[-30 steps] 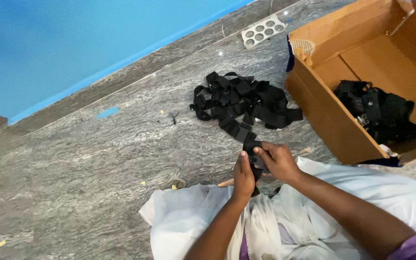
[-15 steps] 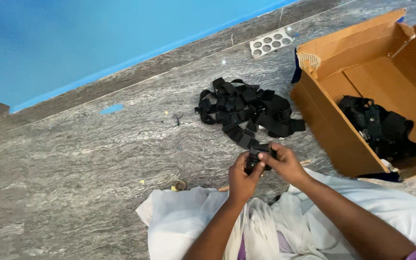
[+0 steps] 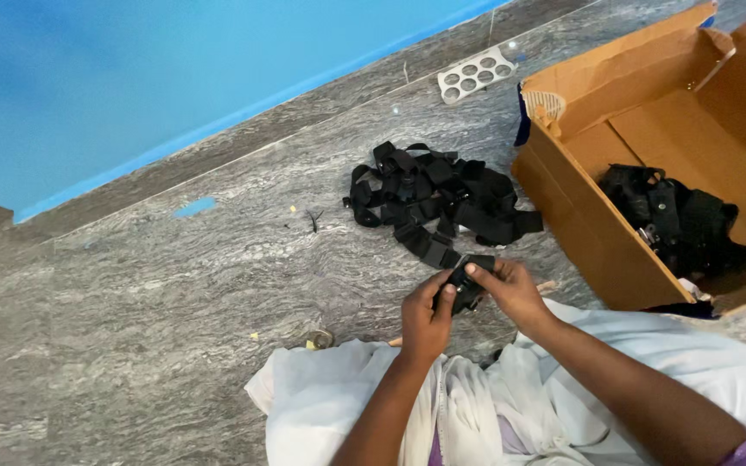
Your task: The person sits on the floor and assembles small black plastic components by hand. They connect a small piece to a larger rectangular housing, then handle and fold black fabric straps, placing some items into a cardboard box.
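A small black strap piece [image 3: 468, 280] is being held between both hands, just above the grey marbled floor [image 3: 174, 319] and right in front of the white cloth [image 3: 347, 406] over the lap. It's being pinched by the left hand [image 3: 426, 318], thumb and fingers closed on its lower end, while the upper end is being gripped by the curled fingers of the right hand [image 3: 511, 289]. A pile of black straps [image 3: 438, 194] is lying just beyond, with more black gear being kept in the open cardboard box [image 3: 580, 216] on the right.
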